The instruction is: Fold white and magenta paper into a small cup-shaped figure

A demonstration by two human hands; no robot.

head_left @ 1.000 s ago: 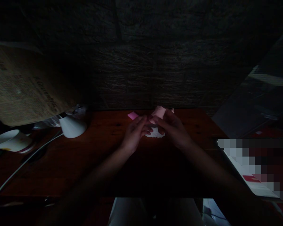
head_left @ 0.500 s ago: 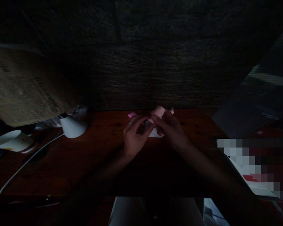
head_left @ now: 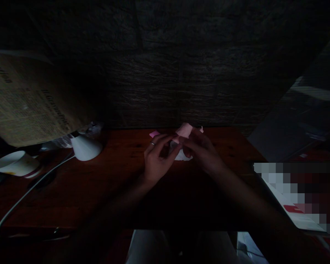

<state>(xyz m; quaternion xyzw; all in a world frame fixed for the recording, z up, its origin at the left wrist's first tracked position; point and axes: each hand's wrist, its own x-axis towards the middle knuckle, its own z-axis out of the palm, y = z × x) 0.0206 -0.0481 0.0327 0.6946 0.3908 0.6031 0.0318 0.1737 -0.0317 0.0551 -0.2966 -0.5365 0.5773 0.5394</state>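
My left hand (head_left: 156, 156), with a ring on one finger, pinches the near left edge of a pale pink piece of paper (head_left: 184, 129). My right hand (head_left: 200, 148) grips the same pink paper from the right, its thumb and fingers close to the left fingertips. Below both hands a crumpled white piece (head_left: 183, 157), like paper or tissue, lies on the wooden table (head_left: 112, 183). A brighter pink scrap (head_left: 154, 134) rests just beyond my left fingers. The dim light hides how the paper is folded.
To the left stand a white cone-shaped object (head_left: 86, 148) with a white cable (head_left: 30, 190), a paper cup (head_left: 15, 164) on its side, and a printed brown paper bag (head_left: 30, 99). A dark brick wall (head_left: 165, 80) rises behind the table. A grey panel (head_left: 288, 121) leans at right.
My right hand has shifted slightly to the right and its thumb has moved along the pink paper. My left hand stays nearly still.
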